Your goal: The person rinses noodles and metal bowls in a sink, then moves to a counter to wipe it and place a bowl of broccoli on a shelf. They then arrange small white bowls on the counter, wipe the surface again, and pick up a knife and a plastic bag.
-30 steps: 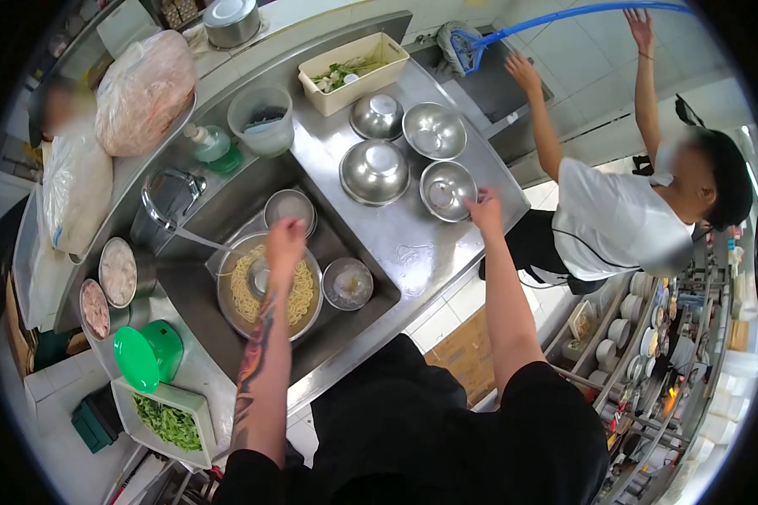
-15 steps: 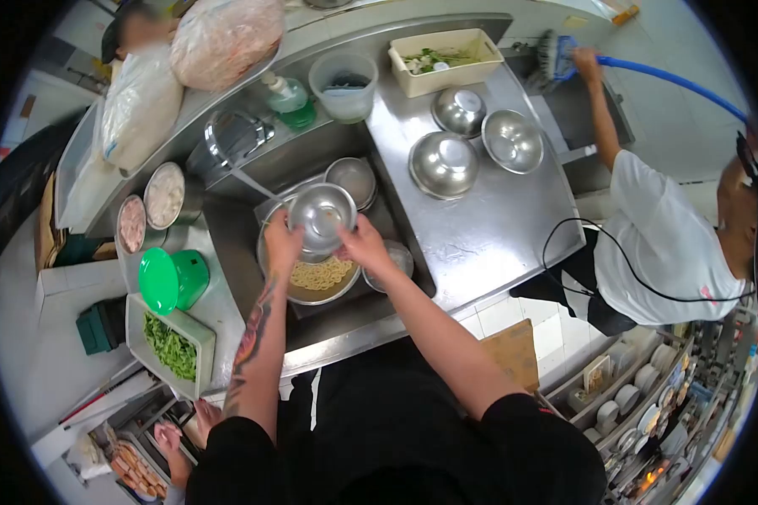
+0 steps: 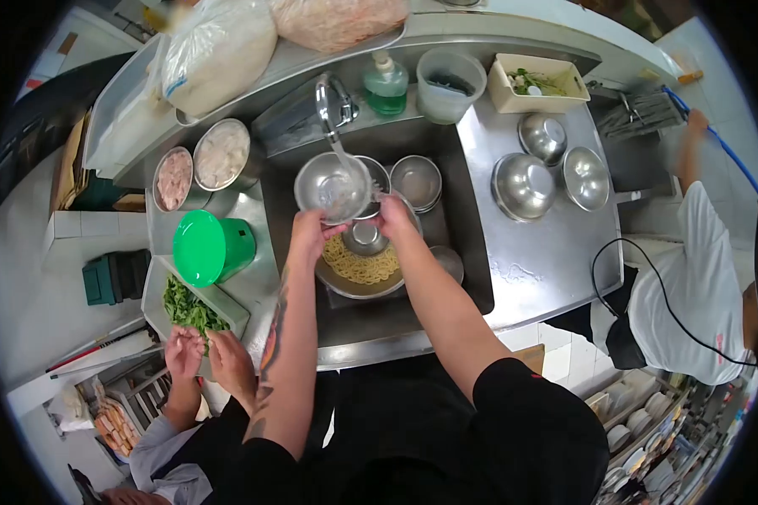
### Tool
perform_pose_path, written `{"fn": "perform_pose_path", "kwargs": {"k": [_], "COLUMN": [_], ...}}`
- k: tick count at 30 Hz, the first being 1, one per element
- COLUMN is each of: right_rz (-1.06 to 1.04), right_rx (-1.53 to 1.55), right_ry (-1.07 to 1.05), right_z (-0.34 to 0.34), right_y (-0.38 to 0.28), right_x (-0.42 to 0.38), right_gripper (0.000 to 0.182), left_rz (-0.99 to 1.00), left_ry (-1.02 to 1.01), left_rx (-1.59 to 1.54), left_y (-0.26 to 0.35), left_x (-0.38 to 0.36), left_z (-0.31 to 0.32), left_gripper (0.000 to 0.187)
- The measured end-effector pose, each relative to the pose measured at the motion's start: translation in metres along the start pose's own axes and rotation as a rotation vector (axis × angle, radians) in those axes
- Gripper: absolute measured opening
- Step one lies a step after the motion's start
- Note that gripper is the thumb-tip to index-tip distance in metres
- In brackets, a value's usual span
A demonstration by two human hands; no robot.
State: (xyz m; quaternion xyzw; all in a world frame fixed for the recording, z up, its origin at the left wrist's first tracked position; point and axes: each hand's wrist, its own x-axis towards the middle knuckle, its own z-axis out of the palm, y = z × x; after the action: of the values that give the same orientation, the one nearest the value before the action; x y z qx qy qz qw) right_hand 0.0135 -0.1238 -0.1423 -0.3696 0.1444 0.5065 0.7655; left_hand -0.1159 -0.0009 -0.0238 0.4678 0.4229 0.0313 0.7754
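Under the running tap (image 3: 333, 118), my left hand (image 3: 312, 234) grips the near rim of a shiny metal bowl (image 3: 320, 189), tilted with its inside facing up. My right hand (image 3: 393, 215) is closed at the same bowl's right edge, its fingertips partly blurred. Below my hands, a wide metal bowl holds yellow noodles (image 3: 362, 268). A small metal bowl (image 3: 365, 239) rests over the noodles. Behind the hands, another metal bowl in the sink (image 3: 295, 311) is partly hidden, beside stacked metal bowls (image 3: 416, 183).
Left of the sink stand a green tub (image 3: 212, 248), meat containers (image 3: 174, 179) and a tray of leafy greens (image 3: 189, 305), with a co-worker's hands (image 3: 210, 358) over it. Upturned metal bowls (image 3: 524, 187) sit on the right counter. Another person (image 3: 678, 278) holds a blue hose (image 3: 737, 160).
My hands and the metal bowl have moved up under the tap, and the small bowl over the noodles now shows. The co-worker's hands came to the greens. The view has shifted.
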Motion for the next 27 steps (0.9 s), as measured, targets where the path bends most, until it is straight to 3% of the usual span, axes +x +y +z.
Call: {"fn": "perform_pose_path", "kwargs": {"k": [2, 3, 4, 6, 9, 14, 16, 18, 21, 22, 24, 26, 27], "right_rz": [-0.119, -0.239, -0.242, -0.094, 0.073, 0.047, -0.002, -0.616, -0.498, -0.508, -0.706, -1.012, -0.971], "right_rx": [-0.256, -0.403, -0.406, -0.532, -0.643, -0.701, -0.777, -1.665, -1.890, -1.888, -1.944, -1.730, -1.673], "right_ry": [0.277, 0.349, 0.346, 0.402, 0.232, 0.168, 0.194, 0.372, 0.447, 0.441, 0.288, 0.126, 0.019], "right_z": [0.012, 0.021, 0.024, 0.026, 0.023, 0.011, 0.000, -0.010, -0.002, -0.011, -0.038, -0.043, -0.048], "right_y": [0.005, 0.008, 0.004, -0.011, -0.028, -0.054, -0.080, -0.111, -0.140, -0.141, -0.142, -0.155, -0.163], "right_x": [0.001, 0.000, -0.001, -0.001, -0.005, 0.004, -0.002, -0.018, -0.045, -0.044, -0.043, -0.089, -0.113], "right_gripper": [0.030, 0.032, 0.032, 0.030, 0.033, 0.036, 0.039, 0.044, 0.044, 0.044, 0.039, 0.032, 0.029], "left_rz": [0.169, 0.305, 0.309, 0.250, 0.148, 0.069, 0.097, 0.066, 0.093, 0.102, 0.210, 0.454, 0.460], "left_ry": [0.255, 0.352, 0.351, 0.537, 0.639, 0.716, 0.573, 0.521, 0.459, 0.461, 0.612, 0.694, 0.690], "left_rx": [-0.243, -0.304, -0.308, -0.365, -0.445, -0.569, -0.458, -0.480, -0.358, -0.359, 0.038, 0.559, 0.561], "left_y": [-0.022, -0.033, -0.045, -0.071, -0.115, -0.127, -0.135, -0.136, -0.128, -0.123, -0.109, -0.121, -0.105], "left_x": [-0.012, -0.023, -0.028, -0.028, -0.015, -0.024, -0.022, -0.017, -0.003, 0.004, 0.024, 0.069, 0.074], "left_z": [-0.006, 0.002, 0.002, -0.002, -0.027, -0.009, 0.005, 0.030, 0.079, 0.095, 0.129, 0.127, 0.142], "left_gripper": [0.037, 0.036, 0.036, 0.034, 0.031, 0.025, 0.026, 0.029, 0.036, 0.036, 0.040, 0.046, 0.046]}}
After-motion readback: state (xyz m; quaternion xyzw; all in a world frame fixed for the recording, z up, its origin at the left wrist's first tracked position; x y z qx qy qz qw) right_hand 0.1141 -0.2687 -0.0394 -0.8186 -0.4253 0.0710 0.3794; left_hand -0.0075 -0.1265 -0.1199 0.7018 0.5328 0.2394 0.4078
